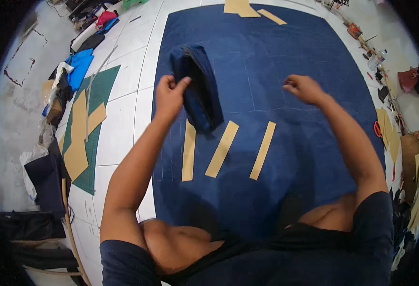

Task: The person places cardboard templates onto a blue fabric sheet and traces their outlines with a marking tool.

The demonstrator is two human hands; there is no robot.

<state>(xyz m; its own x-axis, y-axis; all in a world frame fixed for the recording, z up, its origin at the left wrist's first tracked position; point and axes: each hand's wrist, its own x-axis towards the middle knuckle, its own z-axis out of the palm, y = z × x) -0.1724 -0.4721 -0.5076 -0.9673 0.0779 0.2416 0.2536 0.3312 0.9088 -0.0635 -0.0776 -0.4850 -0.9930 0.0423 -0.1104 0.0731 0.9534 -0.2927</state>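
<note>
My left hand (169, 95) is raised and pinches a folded piece of dark blue cloth (197, 86), which hangs down from the fingers. My right hand (302, 88) hovers to the right with its fingers curled and nothing visible in it. Both hands are above a large blue fabric sheet (290, 57) spread on the white tiled floor. Three tan cardboard strips (223, 148) lie side by side on the sheet just below the hands.
More tan cardboard pieces (243, 8) lie at the sheet's far edge. A green cutting mat (97, 95) with cardboard patterns sits to the left. Clothes and bags (76, 66) pile along the left. Tools and red scissors (377, 128) line the right side.
</note>
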